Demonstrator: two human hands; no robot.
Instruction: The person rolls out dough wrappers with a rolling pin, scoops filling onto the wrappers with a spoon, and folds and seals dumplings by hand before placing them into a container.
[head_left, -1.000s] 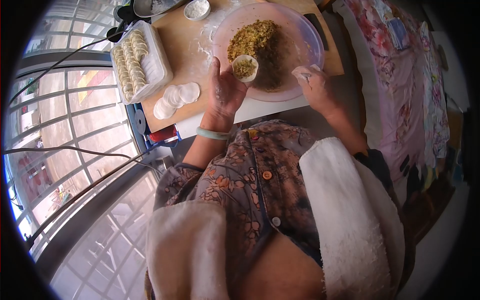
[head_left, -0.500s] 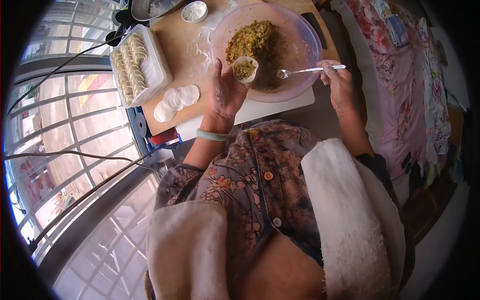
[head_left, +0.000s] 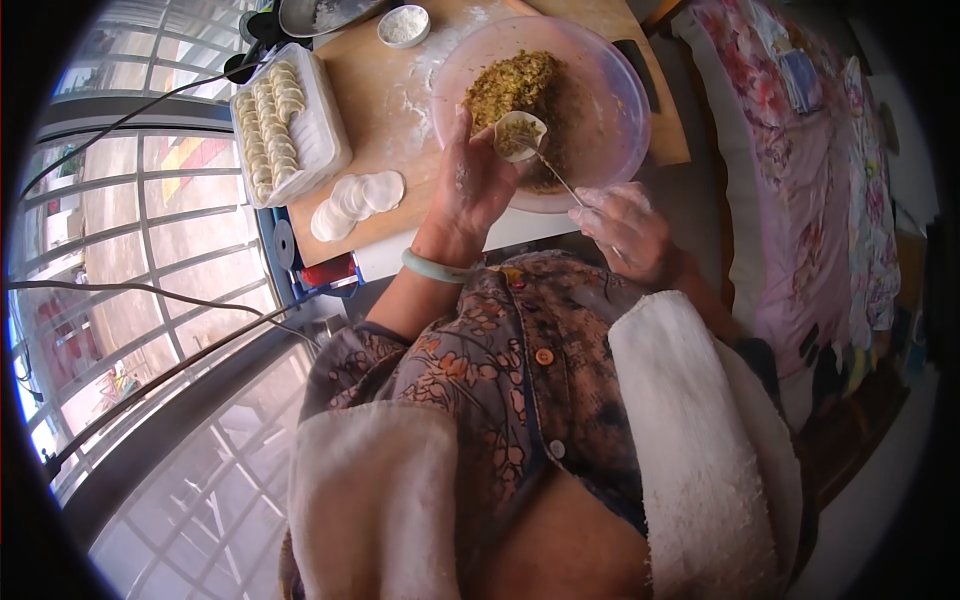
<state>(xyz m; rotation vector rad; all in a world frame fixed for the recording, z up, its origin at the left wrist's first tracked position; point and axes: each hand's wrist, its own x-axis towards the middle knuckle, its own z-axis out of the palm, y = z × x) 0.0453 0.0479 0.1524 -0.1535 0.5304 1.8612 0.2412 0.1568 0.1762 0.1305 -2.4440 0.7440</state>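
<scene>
My left hand [head_left: 474,185] holds a round dumpling wrapper [head_left: 533,124] above the near part of a large pink bowl [head_left: 620,120]. Chopped filling [head_left: 517,135] lies in the wrapper. My right hand [head_left: 630,228] is closed around the handle of a metal spoon [head_left: 562,180]; its tip reaches the filling in the wrapper. More yellow-green filling [head_left: 515,82] is heaped at the back left inside the bowl. Several flat wrappers [head_left: 350,204] lie overlapping on the wooden board, left of my left hand.
A plastic tray [head_left: 325,150] with rows of folded dumplings [head_left: 268,128] stands at the left of the floured board [head_left: 385,130]. Behind it are a small bowl of flour [head_left: 404,27] and a metal pan [head_left: 325,14]. A barred window [head_left: 150,200] is on the left.
My right hand has moved left and nearer my body, bringing the spoon from over the bowl to the wrapper. My left hand has shifted slightly right with the wrapper.
</scene>
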